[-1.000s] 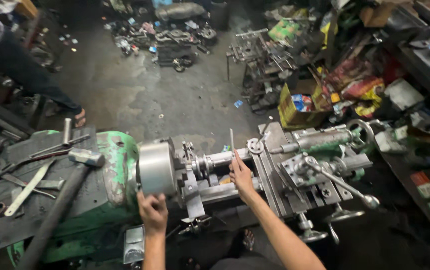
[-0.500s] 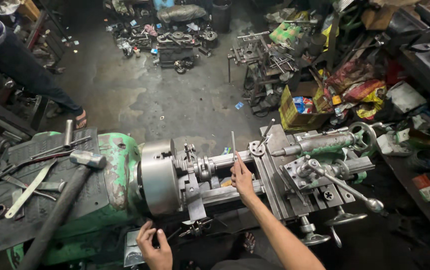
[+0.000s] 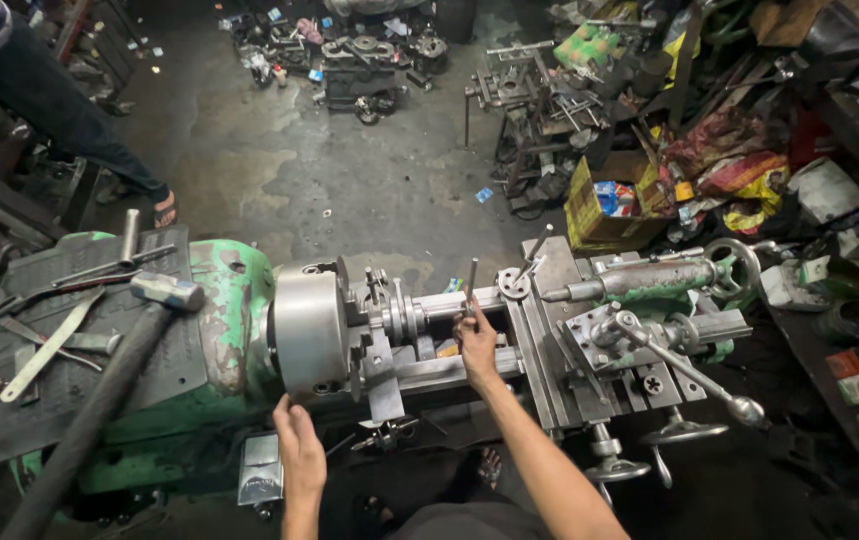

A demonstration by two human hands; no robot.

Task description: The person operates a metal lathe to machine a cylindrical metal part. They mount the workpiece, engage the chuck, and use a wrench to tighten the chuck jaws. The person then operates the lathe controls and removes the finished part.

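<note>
Head view: a thin metal rod is pinched by the right hand fingers; left hand fingers are spread below the lathe chuck.

On your left, a sledgehammer with a long dark handle lay on the black mat, beside flat metal bars and a short steel pipe. Behind the machine, you had a stained concrete floor with a heap of metal parts. On your right stood a yellow cardboard box and coloured sacks. In the far left corner, another person's leg with a sandal was visible.
</note>
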